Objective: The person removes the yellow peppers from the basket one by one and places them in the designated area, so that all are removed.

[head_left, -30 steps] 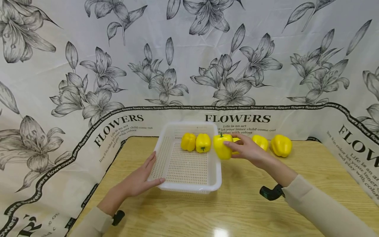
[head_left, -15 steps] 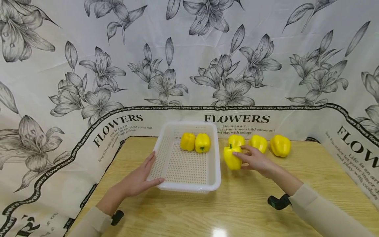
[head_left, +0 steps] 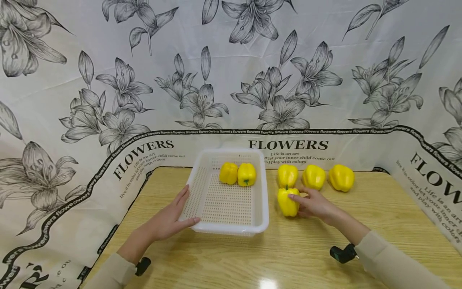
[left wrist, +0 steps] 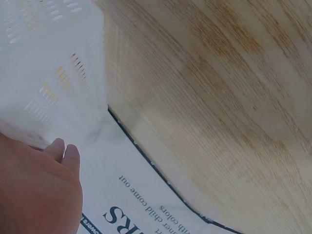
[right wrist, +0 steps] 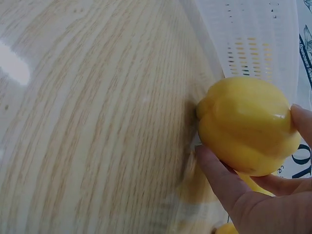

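My right hand [head_left: 315,205] grips a yellow bell pepper [head_left: 288,203] from its right side, thumb at the front and green stem up. In the right wrist view the same pepper [right wrist: 248,126] sits between thumb and fingers, low over the table beside the basket. My left hand [head_left: 167,218] rests at the near left corner of a white plastic basket [head_left: 266,200], fingers straight along the left rim and thumb over the front rim. In the left wrist view, two fingertips [left wrist: 71,155] touch the basket's wall. Two yellow bell peppers [head_left: 229,173] lie inside at the back.
Three more yellow bell peppers [head_left: 313,177] stand in a row at the back right, the leftmost just behind the held one. The wooden table [head_left: 223,261] ends at a flower-printed cloth [head_left: 231,104] hanging behind and at the sides.
My right hand has carried the bell pepper from beside the basket's right rim down and toward me, slightly right, uncovering the pepper behind. My left hand and the basket stay in place.
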Tool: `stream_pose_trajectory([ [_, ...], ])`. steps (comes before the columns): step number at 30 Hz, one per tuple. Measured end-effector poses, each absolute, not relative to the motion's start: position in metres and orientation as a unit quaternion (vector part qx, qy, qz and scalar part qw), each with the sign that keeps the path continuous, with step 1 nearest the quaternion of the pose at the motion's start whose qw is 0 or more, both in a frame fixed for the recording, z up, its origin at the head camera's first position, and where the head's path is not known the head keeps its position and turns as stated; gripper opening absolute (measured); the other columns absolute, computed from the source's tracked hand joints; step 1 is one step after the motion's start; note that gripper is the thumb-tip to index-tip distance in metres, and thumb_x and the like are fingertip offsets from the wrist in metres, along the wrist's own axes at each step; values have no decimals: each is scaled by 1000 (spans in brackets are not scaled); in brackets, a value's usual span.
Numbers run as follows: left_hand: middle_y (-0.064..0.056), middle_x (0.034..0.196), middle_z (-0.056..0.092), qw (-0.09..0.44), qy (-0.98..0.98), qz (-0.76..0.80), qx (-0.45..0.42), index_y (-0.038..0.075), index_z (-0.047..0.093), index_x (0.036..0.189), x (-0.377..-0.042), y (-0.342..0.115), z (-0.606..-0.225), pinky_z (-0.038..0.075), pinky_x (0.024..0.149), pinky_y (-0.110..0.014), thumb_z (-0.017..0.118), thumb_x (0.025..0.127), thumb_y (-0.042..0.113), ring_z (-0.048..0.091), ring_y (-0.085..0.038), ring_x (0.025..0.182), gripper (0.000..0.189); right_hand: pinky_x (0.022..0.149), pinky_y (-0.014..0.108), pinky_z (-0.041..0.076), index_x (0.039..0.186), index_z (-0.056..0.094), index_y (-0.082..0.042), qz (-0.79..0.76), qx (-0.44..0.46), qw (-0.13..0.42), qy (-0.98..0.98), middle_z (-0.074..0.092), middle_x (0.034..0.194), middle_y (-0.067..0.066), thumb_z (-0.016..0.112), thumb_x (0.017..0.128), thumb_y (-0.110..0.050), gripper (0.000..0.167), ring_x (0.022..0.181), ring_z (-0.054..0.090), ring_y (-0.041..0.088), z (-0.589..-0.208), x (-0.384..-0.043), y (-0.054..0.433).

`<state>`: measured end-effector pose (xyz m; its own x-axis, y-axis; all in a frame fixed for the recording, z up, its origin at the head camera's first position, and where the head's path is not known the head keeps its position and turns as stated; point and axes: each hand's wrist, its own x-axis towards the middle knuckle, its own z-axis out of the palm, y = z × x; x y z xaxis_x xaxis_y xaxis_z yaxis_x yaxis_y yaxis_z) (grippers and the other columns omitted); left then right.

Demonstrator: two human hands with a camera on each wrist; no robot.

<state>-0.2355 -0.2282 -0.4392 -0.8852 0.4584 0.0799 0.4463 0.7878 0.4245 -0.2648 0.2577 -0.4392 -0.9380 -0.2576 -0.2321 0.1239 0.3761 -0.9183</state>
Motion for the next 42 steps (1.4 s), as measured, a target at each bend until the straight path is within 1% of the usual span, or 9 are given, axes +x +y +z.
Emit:
stream_pose_trajectory([
  [2, -5, 173, -4, 13, 945, 221, 240, 6, 4, 165, -236, -228, -439, 34, 119, -54, 52, 96, 71, 28, -38, 151, 106, 96, 49, 57, 155, 17, 15, -555, -39, 173, 813, 46, 139, 43, 55, 107, -39, 82, 120, 62, 42, -440, -264, 259],
  [4, -5, 173, -4, 13, 946, 220, 240, 6, 4, 165, -236, -229, -439, 34, 119, -54, 52, 96, 71, 28, -38, 151, 106, 93, 46, 59, 154, 19, 15, -553, -37, 174, 814, 50, 136, 40, 54, 107, -40, 81, 114, 66, 35, -441, -265, 260],
  [6, -5, 173, -4, 13, 946, 220, 238, 7, 4, 165, -236, -229, -439, 34, 119, -54, 51, 96, 71, 28, -37, 151, 106, 89, 44, 61, 153, 25, 13, -551, -30, 176, 815, 57, 130, 33, 54, 106, -42, 78, 107, 67, 28, -441, -265, 260],
  [9, -5, 173, -5, 13, 946, 220, 238, 7, 4, 165, -236, -229, -440, 33, 119, -54, 52, 96, 71, 27, -37, 152, 106, 84, 40, 62, 146, 36, 11, -552, -16, 183, 813, 63, 116, 20, 56, 105, -45, 72, 97, 65, 21, -441, -265, 260],
  [12, -4, 173, -5, 12, 946, 221, 237, 7, 3, 165, -236, -230, -440, 32, 120, -54, 52, 96, 70, 26, -36, 152, 105, 80, 38, 63, 138, 42, 8, -551, -8, 192, 812, 58, 105, 13, 56, 105, -46, 65, 89, 61, 20, -441, -266, 260],
  [17, -4, 173, -5, 11, 946, 221, 237, 8, 3, 165, -237, -230, -441, 32, 120, -54, 51, 96, 71, 27, -37, 152, 106, 76, 35, 62, 129, 49, 5, -549, -3, 204, 811, 52, 96, 11, 54, 105, -47, 58, 83, 55, 18, -440, -268, 261],
  [24, -4, 173, -4, 13, 946, 221, 237, 8, 4, 165, -237, -229, -441, 34, 119, -55, 51, 95, 71, 29, -38, 151, 106, 77, 34, 61, 133, 48, 6, -544, 9, 207, 813, 52, 97, 11, 54, 106, -47, 59, 88, 53, 19, -443, -272, 263],
  [31, -4, 173, -4, 15, 946, 220, 235, 7, 4, 165, -236, -229, -440, 33, 119, -55, 51, 95, 71, 28, -37, 151, 106, 74, 30, 60, 130, 49, 6, -548, 9, 203, 811, 52, 95, 7, 55, 105, -45, 57, 85, 53, 16, -447, -279, 264],
  [42, -4, 173, -4, 17, 946, 222, 235, 7, 4, 165, -235, -228, -439, 32, 120, -54, 51, 96, 71, 26, -36, 152, 106, 80, 34, 61, 139, 46, 10, -537, 4, 201, 819, 53, 106, 10, 53, 105, -47, 67, 98, 52, 24, -445, -279, 264],
])
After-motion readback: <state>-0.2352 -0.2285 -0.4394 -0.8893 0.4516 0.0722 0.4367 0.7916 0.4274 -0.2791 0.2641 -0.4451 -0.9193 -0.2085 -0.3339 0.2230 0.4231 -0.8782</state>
